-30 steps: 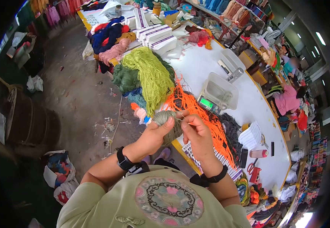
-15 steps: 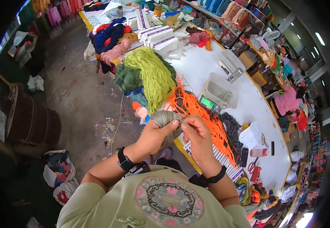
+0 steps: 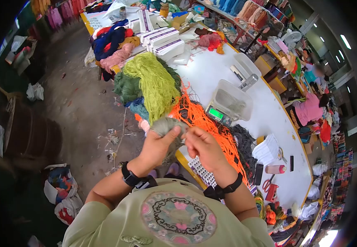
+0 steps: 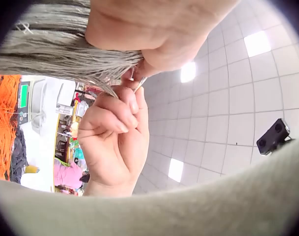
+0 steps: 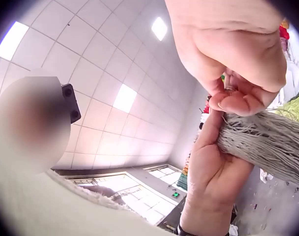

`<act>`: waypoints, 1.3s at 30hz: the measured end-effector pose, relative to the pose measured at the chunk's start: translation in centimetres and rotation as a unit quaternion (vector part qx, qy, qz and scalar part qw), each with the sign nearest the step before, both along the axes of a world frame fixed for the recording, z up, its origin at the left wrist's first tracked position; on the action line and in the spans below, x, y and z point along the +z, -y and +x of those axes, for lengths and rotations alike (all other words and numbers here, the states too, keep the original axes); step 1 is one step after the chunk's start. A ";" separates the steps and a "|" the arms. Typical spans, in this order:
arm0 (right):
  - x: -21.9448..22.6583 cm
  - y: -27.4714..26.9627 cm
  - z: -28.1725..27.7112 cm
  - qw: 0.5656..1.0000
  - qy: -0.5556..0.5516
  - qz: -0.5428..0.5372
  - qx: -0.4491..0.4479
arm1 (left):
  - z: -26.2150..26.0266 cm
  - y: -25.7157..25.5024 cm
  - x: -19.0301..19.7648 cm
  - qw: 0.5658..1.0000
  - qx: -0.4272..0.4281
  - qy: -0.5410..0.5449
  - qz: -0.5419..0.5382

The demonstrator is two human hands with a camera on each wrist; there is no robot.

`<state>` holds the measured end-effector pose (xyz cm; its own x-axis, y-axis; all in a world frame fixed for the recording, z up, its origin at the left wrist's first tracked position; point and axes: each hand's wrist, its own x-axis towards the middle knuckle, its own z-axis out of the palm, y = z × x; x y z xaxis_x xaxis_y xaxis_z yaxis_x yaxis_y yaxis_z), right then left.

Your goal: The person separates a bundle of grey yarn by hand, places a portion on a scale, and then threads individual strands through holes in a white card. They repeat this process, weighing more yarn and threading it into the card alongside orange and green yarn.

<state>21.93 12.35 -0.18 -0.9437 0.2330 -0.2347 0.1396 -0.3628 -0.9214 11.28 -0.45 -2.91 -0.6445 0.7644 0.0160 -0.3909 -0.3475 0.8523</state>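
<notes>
A grey-green skein of yarn [image 3: 167,124] is gripped in my left hand [image 3: 157,144], whose thumb lies across it. Close beside the thumb, my right hand [image 3: 207,150] has its fingers curled in at the skein's end. From the left wrist, thin strands [image 4: 107,81] run down from the bundle to the curled fingers of the right hand [image 4: 110,132]. In the right wrist view the right fingers [image 5: 240,102] pinch at the gathered end of the yarn [image 5: 267,140], and the left hand [image 5: 213,182] supports it from below. The head view shows the skein blurred.
Beyond the hands, a white table [image 3: 277,119] bears lime-green yarn [image 3: 155,82], orange yarn [image 3: 201,127], a scale with a green display [image 3: 216,114] and a clear plastic tub [image 3: 232,101]. Red scissors [image 3: 269,184] lie at the right. A rusty barrel [image 3: 30,133] stands left on the floor.
The head view has shifted slightly, so the table's things appear further left. My right hand has drawn a little away from the left thumb, its fingers more curled.
</notes>
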 end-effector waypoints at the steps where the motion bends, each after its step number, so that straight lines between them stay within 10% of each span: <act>1: 0.3 -0.9 0.2 1.000 0.002 0.000 -0.005 | -0.2 -0.2 -0.2 1.000 -0.005 0.002 0.000; 5: 2.6 -6.1 1.1 0.993 -0.021 0.081 0.085 | -2.4 2.7 -2.3 0.983 -0.077 0.161 0.035; 7: 4.2 -9.6 1.5 0.996 -0.081 0.005 -0.048 | -4.3 5.4 -4.5 0.975 -0.107 0.195 0.031; 13: 4.9 -26.4 0.9 0.950 -0.250 0.019 -0.189 | -6.6 14.1 -12.8 0.911 0.126 0.389 -0.052; 24: 6.1 -47.8 1.5 0.851 -0.170 0.228 -0.442 | -8.8 25.5 -18.2 0.831 0.441 0.331 -0.067; 32: -6.2 -48.3 1.2 0.877 -0.115 0.291 -0.364 | -8.7 23.0 -17.5 0.836 0.455 0.298 -0.069; 35: -15.3 -43.9 3.0 0.898 0.069 0.406 -0.154 | -8.7 20.8 -16.6 0.853 0.432 0.285 -0.067; 37: -17.7 -37.3 4.5 0.667 0.190 0.716 -0.081 | -8.5 19.4 -16.0 0.859 0.421 0.285 -0.067; 39: -19.2 -33.5 6.1 0.625 0.142 0.764 -0.071 | -8.5 18.4 -15.6 0.860 0.401 0.308 -0.073</act>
